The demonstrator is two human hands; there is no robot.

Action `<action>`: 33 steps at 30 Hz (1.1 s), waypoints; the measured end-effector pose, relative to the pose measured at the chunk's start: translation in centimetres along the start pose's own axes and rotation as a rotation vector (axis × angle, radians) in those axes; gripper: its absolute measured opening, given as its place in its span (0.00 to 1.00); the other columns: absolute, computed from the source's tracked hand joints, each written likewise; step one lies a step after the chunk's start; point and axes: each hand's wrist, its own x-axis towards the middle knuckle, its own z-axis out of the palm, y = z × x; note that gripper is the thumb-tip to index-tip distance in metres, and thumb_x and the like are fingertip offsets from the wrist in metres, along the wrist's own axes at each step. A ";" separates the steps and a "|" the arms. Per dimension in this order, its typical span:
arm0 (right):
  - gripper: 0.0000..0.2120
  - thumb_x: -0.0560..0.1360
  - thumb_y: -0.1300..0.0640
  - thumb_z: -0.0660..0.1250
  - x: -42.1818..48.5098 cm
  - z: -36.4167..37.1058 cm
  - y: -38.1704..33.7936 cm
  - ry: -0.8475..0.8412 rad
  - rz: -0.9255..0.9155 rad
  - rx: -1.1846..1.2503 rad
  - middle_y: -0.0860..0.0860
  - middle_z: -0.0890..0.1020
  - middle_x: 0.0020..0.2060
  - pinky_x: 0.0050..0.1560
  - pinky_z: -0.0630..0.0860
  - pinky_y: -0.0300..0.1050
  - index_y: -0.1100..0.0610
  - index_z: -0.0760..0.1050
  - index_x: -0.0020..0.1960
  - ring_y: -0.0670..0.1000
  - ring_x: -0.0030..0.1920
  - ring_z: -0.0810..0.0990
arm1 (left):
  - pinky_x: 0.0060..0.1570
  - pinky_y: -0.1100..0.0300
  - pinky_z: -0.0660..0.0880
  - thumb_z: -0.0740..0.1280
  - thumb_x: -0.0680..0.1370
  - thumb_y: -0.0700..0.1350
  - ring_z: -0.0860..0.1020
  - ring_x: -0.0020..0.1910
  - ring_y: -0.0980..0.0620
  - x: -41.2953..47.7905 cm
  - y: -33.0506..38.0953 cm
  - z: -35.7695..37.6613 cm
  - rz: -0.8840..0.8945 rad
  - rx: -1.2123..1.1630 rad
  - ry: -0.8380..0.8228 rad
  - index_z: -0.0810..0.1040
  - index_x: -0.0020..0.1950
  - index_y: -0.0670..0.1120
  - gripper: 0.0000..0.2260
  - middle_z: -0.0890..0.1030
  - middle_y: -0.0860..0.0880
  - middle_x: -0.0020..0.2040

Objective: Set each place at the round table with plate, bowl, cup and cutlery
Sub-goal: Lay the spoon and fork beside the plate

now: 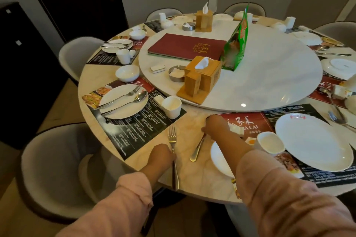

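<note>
Locate fork [172,136] on bare marble near 7 o'clock rim of round table [192,119], clenched at mid-handle in left hand [163,155]. Read long axis as 6-to-12, with tines toward 12 and handle end at the rim. Locate spoon [196,150] just beside, at 3 o'clock of fork, axis 7-to-1, far end hidden under right hand [212,127]; unable to tell whether pinched or merely touched. Judged: gathered side by side for laying across plate [312,140], as on neighbouring plate [133,109] at 9 o'clock.
</note>
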 end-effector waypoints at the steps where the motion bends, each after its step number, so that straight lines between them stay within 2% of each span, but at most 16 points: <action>1: 0.18 0.76 0.50 0.64 0.1 0.1 -0.1 -0.014 0.002 0.000 0.57 0.78 0.56 0.55 0.74 0.47 0.61 0.74 0.60 0.57 0.56 0.77 | 0.50 0.58 0.75 0.67 0.74 0.46 0.80 0.52 0.44 0.0 0.0 0.0 -0.012 -0.030 -0.012 0.82 0.51 0.38 0.13 0.83 0.41 0.51; 3: 0.09 0.76 0.55 0.63 0.4 0.4 -0.2 -0.041 0.014 0.023 0.57 0.80 0.51 0.54 0.76 0.47 0.60 0.76 0.49 0.57 0.51 0.80 | 0.50 0.56 0.79 0.67 0.73 0.45 0.81 0.50 0.42 0.3 -0.2 0.0 -0.030 -0.093 -0.036 0.82 0.49 0.36 0.13 0.83 0.39 0.49; 5: 0.09 0.76 0.59 0.62 0.7 0.8 -0.1 -0.071 0.044 0.162 0.57 0.80 0.39 0.51 0.78 0.48 0.60 0.72 0.37 0.55 0.37 0.80 | 0.50 0.51 0.80 0.66 0.73 0.42 0.82 0.49 0.40 0.5 -0.3 -0.2 -0.031 -0.169 -0.070 0.80 0.45 0.35 0.10 0.83 0.36 0.48; 6: 0.10 0.76 0.61 0.61 0.7 0.6 -0.1 -0.078 0.071 0.247 0.56 0.79 0.34 0.47 0.78 0.48 0.59 0.70 0.35 0.54 0.32 0.77 | 0.50 0.50 0.80 0.65 0.74 0.41 0.82 0.48 0.40 0.4 -0.3 -0.4 -0.026 -0.202 -0.086 0.79 0.41 0.37 0.08 0.83 0.36 0.47; 8: 0.13 0.76 0.61 0.61 0.3 -0.1 0.0 -0.093 0.117 0.362 0.55 0.76 0.29 0.37 0.76 0.45 0.59 0.69 0.33 0.52 0.27 0.74 | 0.47 0.49 0.81 0.64 0.75 0.39 0.81 0.43 0.41 0.0 -0.1 -1.0 -0.010 -0.273 -0.092 0.74 0.33 0.43 0.10 0.80 0.39 0.40; 10: 0.14 0.77 0.60 0.61 -0.5 -1.3 0.1 -0.135 0.142 0.498 0.55 0.76 0.25 0.27 0.70 0.40 0.61 0.70 0.33 0.50 0.24 0.72 | 0.37 0.54 0.81 0.64 0.76 0.36 0.79 0.35 0.45 -0.8 0.3 -1.7 -0.002 -0.445 -0.100 0.73 0.33 0.42 0.11 0.77 0.42 0.35; 11: 0.14 0.78 0.61 0.60 -1.2 -2.1 0.2 -0.153 0.143 0.615 0.55 0.76 0.24 0.25 0.69 0.38 0.62 0.71 0.35 0.50 0.25 0.72 | 0.32 0.60 0.80 0.63 0.77 0.35 0.77 0.33 0.48 -1.3 0.6 -2.2 0.006 -0.539 -0.118 0.73 0.36 0.41 0.10 0.76 0.43 0.35; 14: 0.10 0.78 0.63 0.60 -4.0 -4.0 1.3 -0.141 0.084 0.912 0.58 0.79 0.29 0.29 0.75 0.38 0.65 0.74 0.40 0.51 0.30 0.78 | 0.28 0.67 0.77 0.62 0.78 0.35 0.76 0.34 0.50 -2.9 2.4 -3.8 0.063 -0.743 -0.173 0.74 0.42 0.38 0.05 0.77 0.43 0.36; 17: 0.08 0.77 0.61 0.62 -7.8 -5.4 3.9 -0.155 0.018 1.067 0.57 0.82 0.29 0.37 0.79 0.42 0.63 0.76 0.42 0.52 0.30 0.81 | 0.33 0.64 0.78 0.62 0.79 0.36 0.79 0.34 0.50 -4.0 4.8 -4.7 0.152 -0.806 -0.231 0.75 0.44 0.40 0.05 0.79 0.43 0.37; 19: 0.07 0.77 0.60 0.62 -10.5 -6.3 6.5 -0.141 0.003 1.111 0.57 0.83 0.34 0.38 0.80 0.44 0.62 0.77 0.45 0.53 0.34 0.82 | 0.34 0.64 0.78 0.63 0.79 0.37 0.80 0.35 0.51 -4.7 6.8 -4.7 0.204 -0.811 -0.274 0.76 0.44 0.40 0.05 0.79 0.44 0.37; 22: 0.06 0.77 0.59 0.62 -13.5 -7.4 11.0 -0.047 0.017 1.212 0.58 0.82 0.38 0.43 0.79 0.47 0.61 0.77 0.47 0.54 0.38 0.81 | 0.37 0.62 0.78 0.64 0.78 0.39 0.80 0.37 0.50 -6.1 10.5 -4.3 0.262 -0.805 -0.327 0.78 0.46 0.40 0.04 0.81 0.45 0.38; 26: 0.09 0.78 0.60 0.59 -15.3 -7.8 17.8 0.046 0.059 1.383 0.54 0.76 0.31 0.34 0.74 0.41 0.63 0.76 0.49 0.50 0.31 0.75 | 0.36 0.64 0.79 0.66 0.77 0.40 0.80 0.35 0.52 -8.4 15.5 -2.4 0.355 -0.769 -0.417 0.78 0.49 0.40 0.04 0.82 0.44 0.39; 29: 0.11 0.78 0.63 0.57 -15.6 -7.4 22.9 0.084 0.165 1.439 0.54 0.73 0.32 0.33 0.72 0.42 0.67 0.75 0.55 0.50 0.31 0.71 | 0.32 0.65 0.78 0.67 0.76 0.39 0.79 0.30 0.55 -10.3 19.1 0.3 0.391 -0.745 -0.475 0.77 0.45 0.41 0.02 0.82 0.45 0.36; 33: 0.08 0.77 0.64 0.61 -15.3 -7.8 28.9 0.207 0.335 1.486 0.56 0.73 0.36 0.33 0.73 0.40 0.66 0.75 0.52 0.50 0.33 0.71 | 0.32 0.66 0.78 0.68 0.76 0.39 0.81 0.30 0.56 -12.3 24.5 5.4 0.407 -0.687 -0.551 0.79 0.46 0.41 0.02 0.83 0.46 0.36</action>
